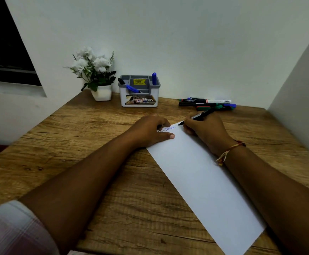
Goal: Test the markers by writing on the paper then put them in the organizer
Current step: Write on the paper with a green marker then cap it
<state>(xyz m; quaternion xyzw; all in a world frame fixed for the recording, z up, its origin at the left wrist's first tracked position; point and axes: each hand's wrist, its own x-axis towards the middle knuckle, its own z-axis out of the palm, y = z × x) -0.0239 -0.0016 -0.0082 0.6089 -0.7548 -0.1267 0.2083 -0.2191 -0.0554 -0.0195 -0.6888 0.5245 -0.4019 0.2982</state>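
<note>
Pinching the black marker [198, 116] between thumb and curled fingers, our right hand [205, 131] held its tip on the paper [196, 172], just inside the sheet's far edge, at the end of a short scribbled line [168, 128]. The marker's long axis ran from that tip back and to the right, so its rear end pointed at the loose markers [207, 103] piled near the table's [76, 144] far right corner. We could not tell whether it touched them.

Our left hand [150, 131] gripped nothing. It lay on the paper's far left corner with the thumb stretched out and the fingers a little bent, pressing the sheet down.

The organizer [139, 92] stood at the table's far edge, ahead and to the left of the marker tip, beyond the left hand's knuckles. It already held a black marker [121, 81] and two blue markers [132, 88]. We judged the left hand nearer to it, but the marker was in the right, so dropping it in would mean reaching across above the left hand. Bare wood lay between the paper's far edge and the organizer, and that gave us room. The flower pot [102, 92] stood just beside the organizer's left wall, so we thought it safer to come in from the front or the right.
</note>
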